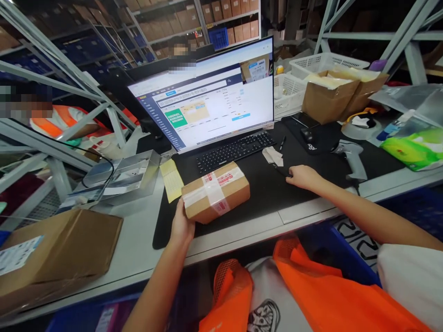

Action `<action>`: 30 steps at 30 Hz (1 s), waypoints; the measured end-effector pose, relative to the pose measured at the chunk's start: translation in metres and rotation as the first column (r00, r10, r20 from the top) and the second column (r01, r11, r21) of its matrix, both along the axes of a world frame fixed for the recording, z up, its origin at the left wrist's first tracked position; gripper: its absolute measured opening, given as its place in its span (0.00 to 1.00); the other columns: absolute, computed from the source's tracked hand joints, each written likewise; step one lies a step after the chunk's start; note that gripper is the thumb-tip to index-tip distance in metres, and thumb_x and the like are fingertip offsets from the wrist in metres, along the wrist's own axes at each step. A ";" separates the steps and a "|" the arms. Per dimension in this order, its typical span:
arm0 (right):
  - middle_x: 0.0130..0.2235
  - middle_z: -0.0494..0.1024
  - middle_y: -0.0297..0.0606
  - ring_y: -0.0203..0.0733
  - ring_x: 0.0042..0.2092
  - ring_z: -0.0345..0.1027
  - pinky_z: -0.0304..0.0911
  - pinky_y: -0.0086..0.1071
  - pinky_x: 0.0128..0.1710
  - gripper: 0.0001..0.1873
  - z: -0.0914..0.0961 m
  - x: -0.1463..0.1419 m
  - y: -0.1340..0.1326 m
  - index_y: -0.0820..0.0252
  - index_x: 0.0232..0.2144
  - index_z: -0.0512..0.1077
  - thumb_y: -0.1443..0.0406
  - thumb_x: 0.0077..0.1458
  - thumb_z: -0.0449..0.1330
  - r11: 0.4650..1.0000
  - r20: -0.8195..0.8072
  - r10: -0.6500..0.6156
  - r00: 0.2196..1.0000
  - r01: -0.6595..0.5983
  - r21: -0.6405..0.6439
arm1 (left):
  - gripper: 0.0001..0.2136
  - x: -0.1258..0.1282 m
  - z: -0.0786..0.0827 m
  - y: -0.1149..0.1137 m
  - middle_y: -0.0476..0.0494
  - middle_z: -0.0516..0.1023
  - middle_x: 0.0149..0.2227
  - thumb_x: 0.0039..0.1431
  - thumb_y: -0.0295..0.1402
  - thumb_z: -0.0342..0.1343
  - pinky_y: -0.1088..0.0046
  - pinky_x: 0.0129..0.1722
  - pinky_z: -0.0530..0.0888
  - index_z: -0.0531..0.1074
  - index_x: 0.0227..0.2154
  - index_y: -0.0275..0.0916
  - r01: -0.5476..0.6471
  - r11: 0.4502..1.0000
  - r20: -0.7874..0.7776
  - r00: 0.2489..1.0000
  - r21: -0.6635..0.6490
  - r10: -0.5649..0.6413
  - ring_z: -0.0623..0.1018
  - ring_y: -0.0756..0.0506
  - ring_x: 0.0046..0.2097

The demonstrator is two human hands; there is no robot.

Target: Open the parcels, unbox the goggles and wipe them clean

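My left hand (180, 226) grips the near left corner of a small taped cardboard parcel (216, 191) that rests on the black desk mat (263, 189). My right hand (302, 176) lies farther right on the mat, fingers closed over a small dark object (283, 171) that I cannot make out. A crumpled slip of paper (273, 156) lies just beyond that hand, next to a black pen (282, 143). A black keyboard (235, 150) sits behind the parcel, under a lit monitor (207, 97).
A larger brown box (58, 251) sits at the left table edge. A barcode scanner (351, 159), a mouse (306, 133), open cartons (332, 94) and white baskets (325, 62) stand at right. A yellow slip (171, 180) lies left of the parcel. Other people stand behind the racking at left.
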State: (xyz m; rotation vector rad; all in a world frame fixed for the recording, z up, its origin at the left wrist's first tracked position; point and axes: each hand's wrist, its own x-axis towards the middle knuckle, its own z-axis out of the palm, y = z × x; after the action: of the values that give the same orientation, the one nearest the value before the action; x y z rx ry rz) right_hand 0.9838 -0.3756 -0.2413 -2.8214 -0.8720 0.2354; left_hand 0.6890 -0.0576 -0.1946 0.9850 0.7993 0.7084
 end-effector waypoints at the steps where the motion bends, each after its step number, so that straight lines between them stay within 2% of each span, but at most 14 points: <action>1: 0.36 0.82 0.47 0.52 0.40 0.77 0.64 0.35 0.36 0.12 0.001 -0.001 -0.004 0.60 0.34 0.78 0.58 0.54 0.61 1.000 0.001 -0.001 1.000 0.001 0.009 | 0.17 -0.004 0.004 -0.001 0.42 0.79 0.55 0.70 0.43 0.49 0.67 0.61 0.72 0.75 0.53 0.42 -0.023 0.985 0.016 1.000 0.173 0.020 0.77 0.43 0.59; 2: 0.35 0.82 0.45 0.52 0.39 0.77 0.64 0.35 0.36 0.12 0.003 -0.002 -0.008 0.60 0.35 0.78 0.58 0.54 0.61 1.000 0.001 0.004 1.000 -0.004 0.026 | 0.19 -0.007 0.010 -0.002 0.42 0.75 0.61 0.69 0.46 0.50 0.66 0.65 0.68 0.74 0.55 0.43 -0.017 0.924 0.007 1.000 0.381 0.016 0.72 0.42 0.65; 3: 0.35 0.82 0.44 0.51 0.39 0.77 0.64 0.35 0.37 0.12 0.005 -0.003 -0.012 0.60 0.36 0.78 0.58 0.55 0.60 0.999 0.001 0.014 1.000 -0.014 0.046 | 0.22 -0.009 0.019 -0.005 0.41 0.70 0.65 0.68 0.49 0.52 0.63 0.68 0.64 0.72 0.57 0.43 0.029 0.799 -0.041 0.999 0.600 -0.006 0.67 0.40 0.68; 5: 0.38 0.83 0.41 0.48 0.41 0.77 0.65 0.33 0.39 0.14 0.010 -0.008 -0.014 0.59 0.41 0.78 0.59 0.58 0.58 0.994 -0.003 0.050 0.999 -0.050 0.094 | 0.29 -0.004 0.040 -0.013 0.38 0.63 0.70 0.62 0.53 0.57 0.54 0.71 0.57 0.69 0.61 0.44 0.259 0.368 -0.268 0.963 0.893 -0.027 0.60 0.36 0.72; 7: 0.45 0.83 0.41 0.47 0.44 0.77 0.66 0.33 0.43 0.17 0.018 -0.015 -0.010 0.59 0.47 0.77 0.60 0.62 0.54 0.977 0.000 0.120 0.993 -0.118 0.175 | 0.34 0.015 0.063 -0.024 0.34 0.63 0.70 0.58 0.52 0.61 0.45 0.72 0.52 0.66 0.64 0.43 0.565 -0.049 -0.565 0.825 0.824 0.014 0.58 0.31 0.72; 9: 0.48 0.82 0.43 0.47 0.47 0.77 0.67 0.34 0.46 0.19 0.027 -0.024 -0.003 0.60 0.50 0.76 0.61 0.64 0.52 0.943 0.017 0.208 0.978 -0.205 0.262 | 0.40 0.044 0.081 -0.032 0.29 0.61 0.70 0.56 0.52 0.63 0.34 0.69 0.49 0.61 0.68 0.42 0.757 -0.227 -0.754 0.646 0.613 0.117 0.59 0.25 0.71; 11: 0.47 0.83 0.43 0.48 0.45 0.78 0.67 0.35 0.45 0.18 0.037 -0.034 0.005 0.60 0.50 0.76 0.59 0.66 0.52 0.904 0.042 0.285 0.958 -0.283 0.321 | 0.47 0.073 0.093 -0.031 0.25 0.64 0.67 0.52 0.53 0.64 0.29 0.65 0.52 0.55 0.72 0.42 0.865 -0.265 -0.857 0.480 0.426 0.189 0.65 0.21 0.66; 13: 0.43 0.84 0.40 0.47 0.42 0.78 0.68 0.35 0.42 0.17 0.046 -0.045 0.009 0.58 0.48 0.77 0.57 0.66 0.54 0.865 0.080 0.352 0.933 -0.357 0.352 | 0.53 0.090 0.101 -0.022 0.27 0.68 0.63 0.46 0.50 0.68 0.36 0.62 0.63 0.50 0.73 0.45 0.908 -0.286 -0.922 0.357 0.305 0.148 0.71 0.22 0.62; 16: 0.42 0.84 0.38 0.45 0.42 0.78 0.68 0.34 0.41 0.16 0.057 -0.063 0.008 0.56 0.47 0.78 0.55 0.66 0.56 0.766 0.168 0.479 0.861 -0.504 0.399 | 0.57 0.086 0.105 -0.003 0.36 0.63 0.68 0.39 0.41 0.72 0.52 0.64 0.67 0.50 0.73 0.53 0.880 -0.424 -0.976 0.213 0.215 -0.052 0.68 0.28 0.66; 18: 0.43 0.84 0.39 0.43 0.42 0.78 0.68 0.33 0.41 0.16 0.061 -0.075 0.005 0.57 0.47 0.78 0.55 0.67 0.56 0.682 0.229 0.565 0.792 -0.605 0.410 | 0.54 0.069 0.104 0.000 0.39 0.54 0.73 0.42 0.37 0.71 0.53 0.69 0.61 0.51 0.72 0.54 0.845 -0.498 -0.980 0.166 0.197 -0.107 0.58 0.29 0.72; 20: 0.41 0.83 0.39 0.42 0.40 0.77 0.67 0.33 0.39 0.17 0.061 -0.087 0.005 0.58 0.47 0.78 0.55 0.68 0.56 0.612 0.285 0.627 0.725 -0.685 0.396 | 0.50 0.049 0.097 -0.009 0.38 0.45 0.76 0.47 0.39 0.70 0.45 0.72 0.52 0.52 0.72 0.51 0.839 -0.502 -0.976 0.206 0.211 -0.066 0.48 0.27 0.75; 23: 0.37 0.82 0.39 0.41 0.35 0.75 0.64 0.33 0.35 0.18 0.057 -0.098 0.010 0.59 0.48 0.78 0.55 0.69 0.54 0.543 0.379 0.662 0.647 -0.762 0.352 | 0.47 0.024 0.078 -0.041 0.32 0.40 0.76 0.52 0.50 0.67 0.36 0.71 0.45 0.54 0.72 0.42 0.848 -0.424 -0.929 0.368 0.319 0.038 0.39 0.23 0.76; 27: 0.34 0.80 0.39 0.41 0.33 0.74 0.62 0.34 0.34 0.19 0.051 -0.101 0.019 0.60 0.47 0.78 0.55 0.70 0.54 0.517 0.451 0.652 0.610 -0.792 0.323 | 0.41 0.011 0.045 -0.080 0.28 0.45 0.75 0.61 0.49 0.58 0.36 0.70 0.46 0.53 0.71 0.35 0.791 -0.286 -0.780 0.599 0.541 0.183 0.42 0.25 0.76; 30: 0.34 0.80 0.39 0.41 0.33 0.74 0.62 0.33 0.34 0.18 0.050 -0.099 0.022 0.60 0.47 0.78 0.56 0.70 0.54 0.525 0.445 0.653 0.613 -0.790 0.316 | 0.41 0.011 0.030 -0.088 0.29 0.48 0.75 0.61 0.43 0.57 0.39 0.70 0.49 0.48 0.73 0.35 0.720 -0.268 -0.680 0.694 0.640 0.238 0.44 0.28 0.76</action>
State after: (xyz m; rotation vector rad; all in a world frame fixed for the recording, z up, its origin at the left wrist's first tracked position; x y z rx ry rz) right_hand 0.8848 -0.3537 -0.1911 -1.8712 -1.8645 -0.2671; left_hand 0.6995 -0.1458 -0.1650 3.0986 0.2260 0.4063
